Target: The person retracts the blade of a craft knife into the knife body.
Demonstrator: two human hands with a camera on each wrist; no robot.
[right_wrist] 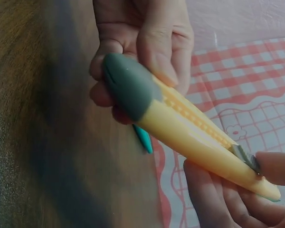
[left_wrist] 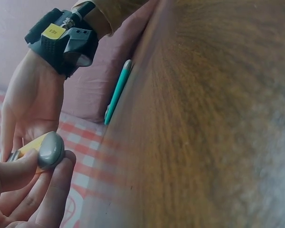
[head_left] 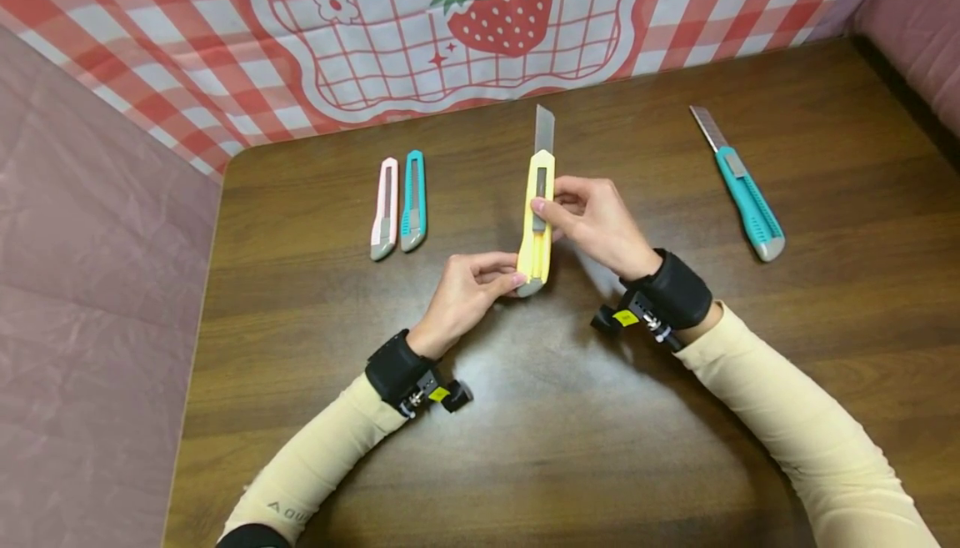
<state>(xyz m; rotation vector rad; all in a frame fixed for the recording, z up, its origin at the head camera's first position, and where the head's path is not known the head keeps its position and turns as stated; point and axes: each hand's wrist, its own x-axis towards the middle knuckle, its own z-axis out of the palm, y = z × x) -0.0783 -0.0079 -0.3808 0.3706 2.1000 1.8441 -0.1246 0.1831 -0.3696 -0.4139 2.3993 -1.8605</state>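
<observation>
A yellow box cutter (head_left: 530,258) with its blade (head_left: 544,129) out points away from me, above the middle of the table. My left hand (head_left: 468,291) pinches its grey end cap (left_wrist: 51,151) between thumb and fingers. Farther up the body, my right hand (head_left: 600,223) holds it from the right, the thumb on the grey slider (right_wrist: 245,159). At the left lie a pink box cutter (head_left: 386,208) and a teal box cutter (head_left: 413,200) side by side, no blade showing from either. To the right rests another teal box cutter (head_left: 750,198), its blade extended.
The wooden table (head_left: 315,364) meets a red checked cloth (head_left: 465,56) with a strawberry print at the back. Pinkish fabric (head_left: 90,298) hangs along the left side, and more pink fabric (head_left: 915,39) stands at the far right.
</observation>
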